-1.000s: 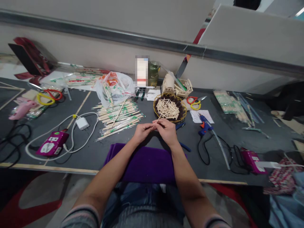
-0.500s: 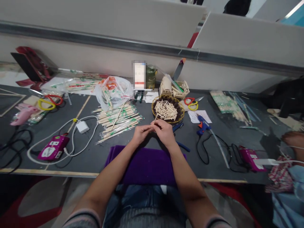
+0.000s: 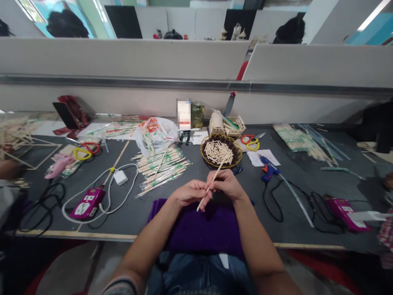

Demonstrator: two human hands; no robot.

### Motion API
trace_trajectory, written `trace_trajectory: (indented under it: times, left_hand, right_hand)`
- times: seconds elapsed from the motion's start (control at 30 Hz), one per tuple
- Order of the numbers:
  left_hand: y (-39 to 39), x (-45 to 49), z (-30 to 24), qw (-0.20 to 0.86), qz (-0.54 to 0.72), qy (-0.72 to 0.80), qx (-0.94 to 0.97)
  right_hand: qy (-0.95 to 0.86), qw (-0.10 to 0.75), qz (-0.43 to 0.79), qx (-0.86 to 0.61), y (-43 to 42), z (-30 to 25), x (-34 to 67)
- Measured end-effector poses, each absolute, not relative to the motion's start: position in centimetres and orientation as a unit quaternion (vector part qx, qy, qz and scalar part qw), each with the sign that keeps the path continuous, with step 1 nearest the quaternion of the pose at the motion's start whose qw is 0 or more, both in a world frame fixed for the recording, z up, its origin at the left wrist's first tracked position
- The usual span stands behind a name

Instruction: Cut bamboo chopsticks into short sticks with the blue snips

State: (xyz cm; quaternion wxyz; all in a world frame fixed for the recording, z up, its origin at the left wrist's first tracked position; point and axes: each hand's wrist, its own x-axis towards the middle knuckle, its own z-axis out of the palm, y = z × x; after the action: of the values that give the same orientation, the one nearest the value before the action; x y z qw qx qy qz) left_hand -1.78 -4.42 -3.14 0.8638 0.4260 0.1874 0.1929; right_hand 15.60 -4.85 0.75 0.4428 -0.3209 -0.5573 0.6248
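Pinched by the left hand (image 3: 194, 192) and right hand (image 3: 227, 184), one slender pale wooden stick (image 3: 216, 175) now slants with its previously hidden lower end exposed over the folded purple cloth (image 3: 205, 233), apparently easing handling.

The worker's fingers (image 3: 199, 186) partly cover a wooden stick (image 3: 216, 173); the right hand (image 3: 227, 185) screens most of a blue-handled tool (image 3: 238, 170); forearms (image 3: 155, 231) mask stretches of purple cloth (image 3: 204, 231). Seen from here, a phone (image 3: 184, 114) is blurred past reading, a neighbour's smeared hand (image 3: 8, 169) is cut off far left, and a partition (image 3: 123, 57) hides bodies below heads (image 3: 290, 29).
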Motion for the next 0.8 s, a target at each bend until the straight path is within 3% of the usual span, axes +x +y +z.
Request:
trace_trajectory:
  times: [0.13,0.27,0.43,0.57,0.8]
  left_hand:
    - [-4.4,-1.7,-3.2,0.858,0.227,0.193,0.419]
    - [-4.1,-2.3,-2.4,0.816,0.315,0.272,0.402]
    - [-3.4,-2.8,-1.8,0.752,0.428,0.349,0.360]
    - [-3.1,-2.7,-2.2,0.745,0.440,0.361,0.348]
    - [-3.0,-2.4,-2.5,0.752,0.429,0.376,0.331]
  right_hand:
    - [-0.550,0.445,0.588,-0.391,-6.3,1.2,15.5]
    - [-0.602,0.426,0.396,-0.547,-8.4,0.1,18.2]
    - [-0.735,0.202,0.158,-0.628,-9.4,-4.6,23.6]
    - [-0.774,0.089,0.121,-0.615,-8.5,-6.6,25.5]
    - [-0.809,0.093,0.085,-0.575,-6.1,-5.8,25.3]
